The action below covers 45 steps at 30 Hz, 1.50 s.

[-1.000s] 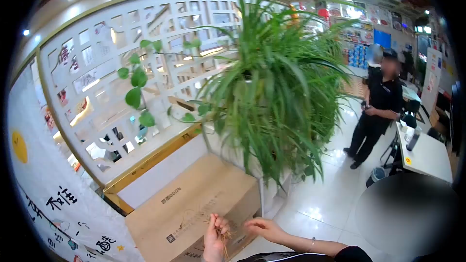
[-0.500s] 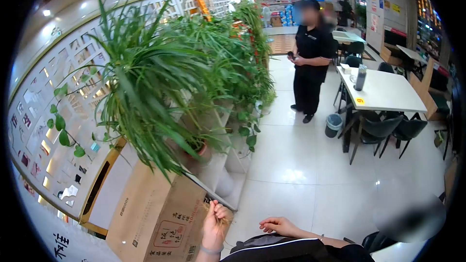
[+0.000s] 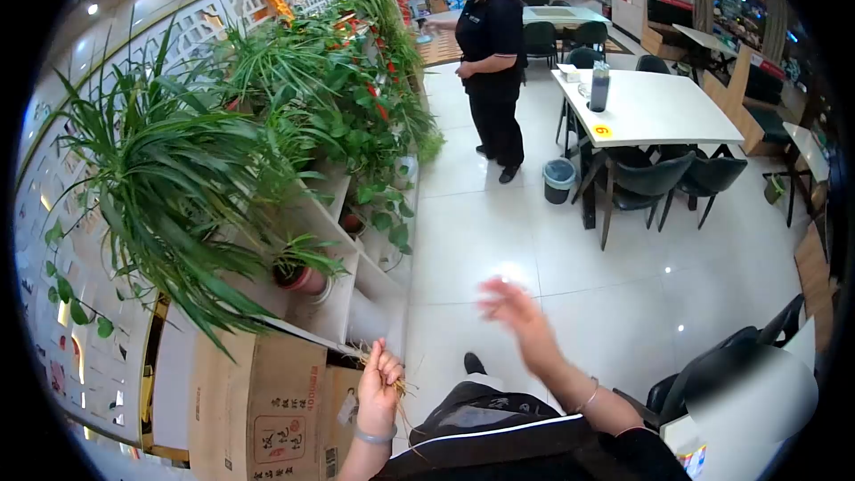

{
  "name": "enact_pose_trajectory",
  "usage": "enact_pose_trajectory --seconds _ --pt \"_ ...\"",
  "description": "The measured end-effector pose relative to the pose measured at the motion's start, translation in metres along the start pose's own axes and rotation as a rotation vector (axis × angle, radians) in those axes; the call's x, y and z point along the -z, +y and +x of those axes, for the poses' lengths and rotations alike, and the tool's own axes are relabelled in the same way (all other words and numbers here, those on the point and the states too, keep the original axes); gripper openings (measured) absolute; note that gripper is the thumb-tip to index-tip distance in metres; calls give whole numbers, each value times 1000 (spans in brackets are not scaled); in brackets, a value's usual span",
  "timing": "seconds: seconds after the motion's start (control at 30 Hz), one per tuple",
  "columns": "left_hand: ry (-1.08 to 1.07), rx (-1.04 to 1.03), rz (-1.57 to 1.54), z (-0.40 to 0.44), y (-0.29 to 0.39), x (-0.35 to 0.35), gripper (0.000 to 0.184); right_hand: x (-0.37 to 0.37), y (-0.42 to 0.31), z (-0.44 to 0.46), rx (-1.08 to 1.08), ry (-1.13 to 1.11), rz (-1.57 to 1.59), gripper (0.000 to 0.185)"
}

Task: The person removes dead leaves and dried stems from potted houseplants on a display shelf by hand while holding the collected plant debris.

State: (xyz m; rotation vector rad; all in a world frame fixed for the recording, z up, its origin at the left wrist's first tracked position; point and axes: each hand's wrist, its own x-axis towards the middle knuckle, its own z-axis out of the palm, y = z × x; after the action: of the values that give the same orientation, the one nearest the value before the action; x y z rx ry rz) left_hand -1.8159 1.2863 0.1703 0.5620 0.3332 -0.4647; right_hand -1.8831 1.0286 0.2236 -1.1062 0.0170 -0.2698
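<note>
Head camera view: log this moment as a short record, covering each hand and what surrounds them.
left hand: closed around thin dry stems
right hand: raised, open, motion-blurred; nothing visible in it
near left hand: cardboard box, white shelf
greenery: leafy plants on the shelf
background: standing person, white table, bin
</note>
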Motion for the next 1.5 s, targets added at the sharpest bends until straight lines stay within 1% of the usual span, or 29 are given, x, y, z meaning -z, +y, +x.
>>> enact_pose_trajectory --seconds 0.03,0.1,0.17,0.2,0.23,0.3,0.37,0.4,0.5,0.67,0.77,0.87,0.93,1.1,1.27,1.37,1.4,1.5 --pt "-17 37 -8 12 -5 4 14 -19 -27 -6 -59 -282 -92 35" --pt "-53 88 -31 35 -14 5 14 -34 -62 -9 2 -1024 -280 26" --pt "-41 104 -63 55 -19 -14 14 -35 -56 6 194 -1195 -65 18" --pt "-31 124 -92 66 -20 -24 14 -20 -44 15 121 -1055 -140 17" --pt "-20 144 -120 77 -21 -31 14 -1 -26 23 -251 -796 -226 22" --pt "-73 167 -121 108 -19 -33 14 27 19 45 -404 -311 -31 30" --pt "-105 185 -118 140 -16 -37 14 62 63 54 -451 -296 32 36" --pt "-108 191 -139 155 -13 -44 14 63 64 61 -591 -292 198 34" --pt "-104 218 -173 191 -7 -61 14 65 61 95 -740 -390 150 34" --pt "-116 215 -146 255 5 -90 14 71 64 164 -712 -393 34 33" --pt "-118 213 -183 287 19 -99 15 73 72 199 -698 -403 90 33" --pt "-127 158 -161 318 28 -93 15 78 78 225 -721 -371 132 33" --pt "-111 154 -191 331 36 -90 15 76 71 245 -737 -347 118 34" --pt "-43 91 -244 363 58 -91 13 87 80 287 -799 -345 264 34" --pt "44 -34 -274 394 72 -94 12 101 89 345 -895 -419 256 33" --pt "77 -116 -279 416 79 -95 13 106 90 395 -937 -461 215 33" --pt "54 -141 -295 423 82 -96 14 109 91 411 -937 -501 227 33" --pt "119 -231 -382 440 86 -111 13 112 90 467 -970 -630 208 34"
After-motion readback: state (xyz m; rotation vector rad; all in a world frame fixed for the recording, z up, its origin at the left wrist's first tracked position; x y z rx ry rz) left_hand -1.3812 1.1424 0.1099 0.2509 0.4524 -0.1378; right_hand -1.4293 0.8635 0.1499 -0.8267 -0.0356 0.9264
